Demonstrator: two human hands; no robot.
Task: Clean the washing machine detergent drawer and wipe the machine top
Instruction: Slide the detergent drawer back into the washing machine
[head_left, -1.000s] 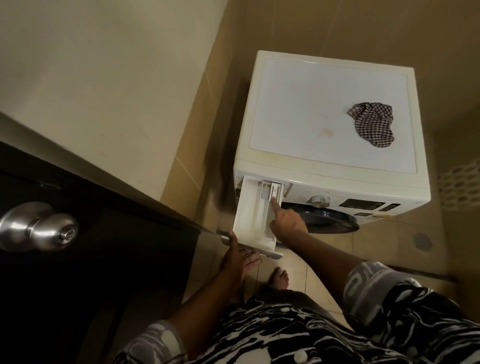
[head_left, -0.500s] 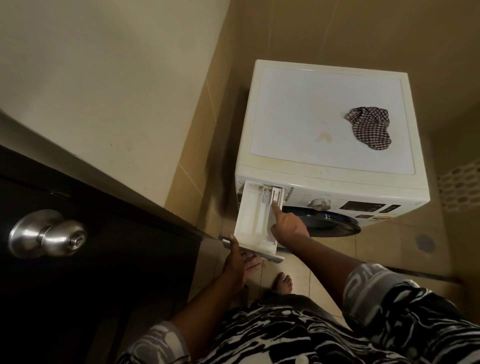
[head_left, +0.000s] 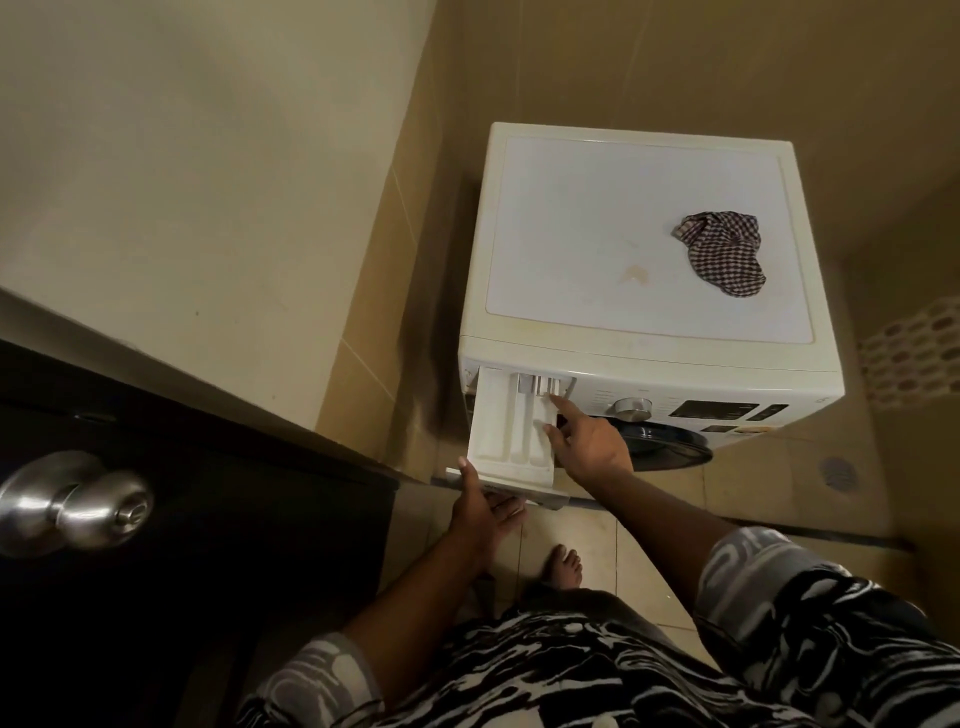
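Item: white plastic detergent drawer (head_left: 511, 426), pulled well out of the front-loading washer, upper left of its front.

Left hand (head_left: 480, 512): grips the drawer's front panel, thumb over the top edge, fingers curled beneath.

Right hand (head_left: 587, 441): spread, holding nothing. Its forefinger (head_left: 563, 405) presses the tab at the drawer's rear as before, and the thumb now lies against the right compartment.

Reading: probably the release catch, so the drawer is about to be lifted free.

Cream-white washing machine top (head_left: 623, 234): unwiped, with a yellowish stain (head_left: 634, 273) and a crumpled brown-and-white checked cloth (head_left: 724, 254) lying on it, untouched.
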